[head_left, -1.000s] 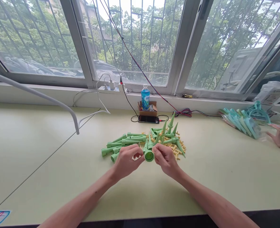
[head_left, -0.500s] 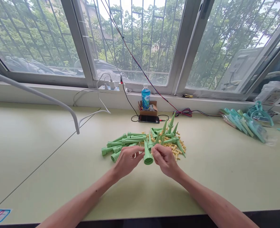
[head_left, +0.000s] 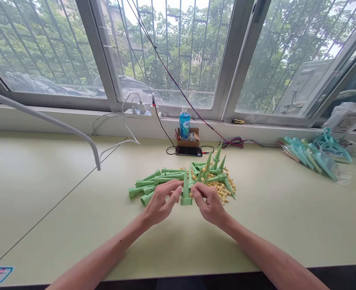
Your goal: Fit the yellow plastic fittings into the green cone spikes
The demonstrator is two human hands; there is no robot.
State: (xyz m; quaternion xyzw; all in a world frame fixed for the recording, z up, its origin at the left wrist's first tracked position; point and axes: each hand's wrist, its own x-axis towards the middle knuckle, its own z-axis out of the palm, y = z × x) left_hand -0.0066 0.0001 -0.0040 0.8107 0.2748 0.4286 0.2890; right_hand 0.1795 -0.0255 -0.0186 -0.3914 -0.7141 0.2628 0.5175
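A green plastic cone spike [head_left: 186, 192] stands upright between my hands, its wide end down near the pale green table [head_left: 256, 225]. My left hand [head_left: 161, 203] pinches it from the left with thumb and fingers. My right hand [head_left: 207, 203] pinches its base from the right. Just behind lies a pile of green spikes [head_left: 162, 179], some lying flat, some pointing up [head_left: 217, 159]. Small yellow parts [head_left: 223, 189] are scattered under the right side of the pile.
A blue bottle [head_left: 184, 125], a small cardboard box [head_left: 188, 141] and a black phone [head_left: 188, 151] sit at the back by the window sill. Cables [head_left: 235, 141] run along the wall. Bagged teal items [head_left: 312, 157] lie at the right. A white bent tube [head_left: 60, 127] crosses the left.
The spike has been turned from open end facing me to standing upright, tip up. The other person's hand at the far right edge is gone.
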